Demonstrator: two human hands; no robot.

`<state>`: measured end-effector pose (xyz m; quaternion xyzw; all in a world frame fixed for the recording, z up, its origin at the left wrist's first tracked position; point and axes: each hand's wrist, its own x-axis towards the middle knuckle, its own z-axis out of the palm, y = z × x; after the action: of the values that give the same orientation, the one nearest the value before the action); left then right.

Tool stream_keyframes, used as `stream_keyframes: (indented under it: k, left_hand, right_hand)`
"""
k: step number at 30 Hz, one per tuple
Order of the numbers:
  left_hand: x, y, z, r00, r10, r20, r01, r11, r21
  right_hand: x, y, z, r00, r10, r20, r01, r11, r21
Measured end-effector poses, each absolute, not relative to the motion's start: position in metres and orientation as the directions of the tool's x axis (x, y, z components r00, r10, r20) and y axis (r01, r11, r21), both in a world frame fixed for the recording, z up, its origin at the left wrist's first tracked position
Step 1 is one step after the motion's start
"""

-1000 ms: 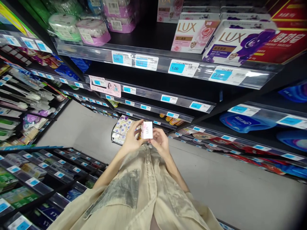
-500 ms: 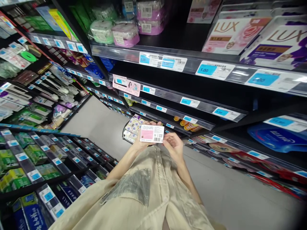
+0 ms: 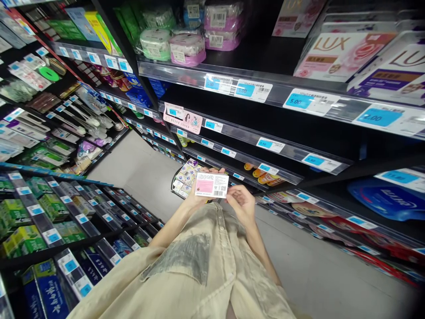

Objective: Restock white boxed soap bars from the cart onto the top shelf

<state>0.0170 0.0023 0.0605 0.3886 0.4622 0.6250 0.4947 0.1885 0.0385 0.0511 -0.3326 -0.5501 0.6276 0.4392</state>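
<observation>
A small white and pink soap box (image 3: 211, 186) is held up in front of my shirt, its printed back with a barcode facing me. My left hand (image 3: 191, 199) grips it from behind and from the left side; the fingertips show along its top edge. At the box's lower right corner, my right hand (image 3: 243, 203) has its fingers curled in and pinched on the edge. Just beyond the box stands a black-rimmed basket (image 3: 172, 181) filled with several white and yellow soap boxes (image 3: 186, 175).
To the right, a tall shelf (image 3: 265, 79) carries LUX soap boxes (image 3: 345, 51) and wrapped soap packs (image 3: 188, 48) on top. Yellow bottles (image 3: 267, 177) lie lower down. Toothpaste shelves (image 3: 53, 239) rise at the left. Grey floor (image 3: 133, 164) runs between.
The view has shifted slightly, so the shelves appear a little farther right. Both hands keep the same hold on the soap box.
</observation>
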Motion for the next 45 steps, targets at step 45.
stream_keyframes:
  k: [45]
  left_hand:
    - [0.023,0.006,0.051,-0.327,0.875,0.356,0.147,-0.325,0.934]
  right_hand:
    - [0.201,0.031,0.04,-0.454,0.89,0.038,-0.171,-0.045,-0.984]
